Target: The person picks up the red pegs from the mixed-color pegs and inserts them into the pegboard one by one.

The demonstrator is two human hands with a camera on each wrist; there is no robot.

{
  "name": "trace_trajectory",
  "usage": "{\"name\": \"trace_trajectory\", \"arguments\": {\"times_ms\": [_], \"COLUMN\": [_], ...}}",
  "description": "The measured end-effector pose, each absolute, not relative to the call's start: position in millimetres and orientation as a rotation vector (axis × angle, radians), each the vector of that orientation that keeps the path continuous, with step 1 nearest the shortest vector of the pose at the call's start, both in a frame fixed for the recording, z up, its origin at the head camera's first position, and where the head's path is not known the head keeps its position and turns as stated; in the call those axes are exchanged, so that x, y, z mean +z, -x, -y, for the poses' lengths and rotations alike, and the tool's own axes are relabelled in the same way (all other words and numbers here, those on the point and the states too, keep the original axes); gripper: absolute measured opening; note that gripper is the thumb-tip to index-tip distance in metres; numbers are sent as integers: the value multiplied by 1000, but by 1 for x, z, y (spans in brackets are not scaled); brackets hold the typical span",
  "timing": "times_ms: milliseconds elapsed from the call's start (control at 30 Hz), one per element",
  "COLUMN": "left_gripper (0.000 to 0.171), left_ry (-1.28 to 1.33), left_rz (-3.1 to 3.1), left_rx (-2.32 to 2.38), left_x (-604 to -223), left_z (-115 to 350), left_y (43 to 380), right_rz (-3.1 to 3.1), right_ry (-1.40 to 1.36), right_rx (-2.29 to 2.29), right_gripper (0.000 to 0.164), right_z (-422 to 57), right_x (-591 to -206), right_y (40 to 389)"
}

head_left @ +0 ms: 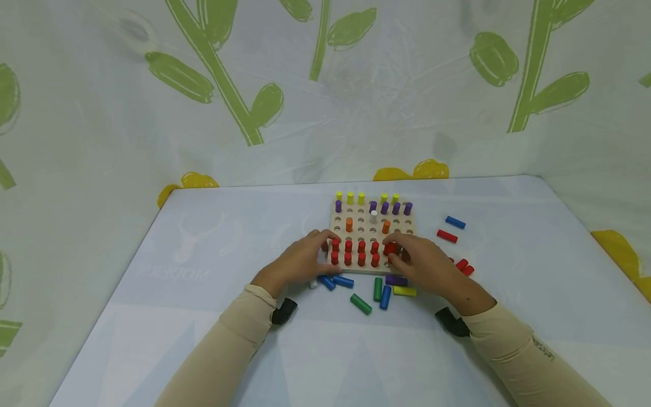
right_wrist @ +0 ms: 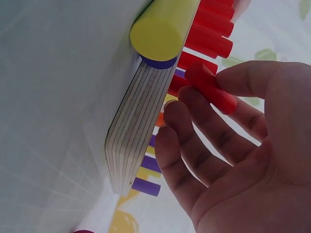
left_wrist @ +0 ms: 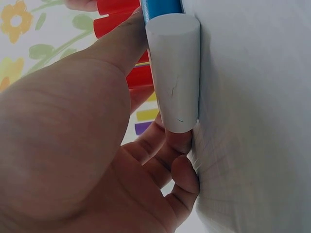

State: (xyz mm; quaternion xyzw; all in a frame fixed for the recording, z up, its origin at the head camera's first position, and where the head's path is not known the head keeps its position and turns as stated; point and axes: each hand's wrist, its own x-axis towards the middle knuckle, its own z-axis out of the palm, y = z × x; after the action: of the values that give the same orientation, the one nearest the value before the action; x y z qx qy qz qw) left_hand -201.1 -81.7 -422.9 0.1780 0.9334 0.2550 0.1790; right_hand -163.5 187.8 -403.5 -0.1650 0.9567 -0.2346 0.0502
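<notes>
A wooden pegboard carries yellow, purple, orange and white pegs, with two rows of red pegs along its near side. My left hand holds the board's left near corner, thumb along the front edge and fingers curled at the left side. Close to that thumb lies a loose white peg, large in the left wrist view. My right hand pinches a red peg between thumb and fingers, tilted over the right end of the red rows.
Before the board lie loose blue, green, purple and yellow pegs, among them a green peg and a yellow peg. Right of it are a blue peg and several red pegs. A patterned curtain hangs behind the table.
</notes>
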Motion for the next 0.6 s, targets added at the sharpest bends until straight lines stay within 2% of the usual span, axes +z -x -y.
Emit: {"name": "trace_trajectory", "arguments": {"times_ms": [600], "left_gripper": [69], "left_ry": [-510], "left_rz": [-2653], "left_rx": [712], "left_x": [-423], "left_z": [81], "left_y": [201], "right_rz": [-2895], "right_ry": [480], "right_rx": [-711], "right_gripper": [32], "right_z": [-188], "right_x": [-405], "right_y": [164]}}
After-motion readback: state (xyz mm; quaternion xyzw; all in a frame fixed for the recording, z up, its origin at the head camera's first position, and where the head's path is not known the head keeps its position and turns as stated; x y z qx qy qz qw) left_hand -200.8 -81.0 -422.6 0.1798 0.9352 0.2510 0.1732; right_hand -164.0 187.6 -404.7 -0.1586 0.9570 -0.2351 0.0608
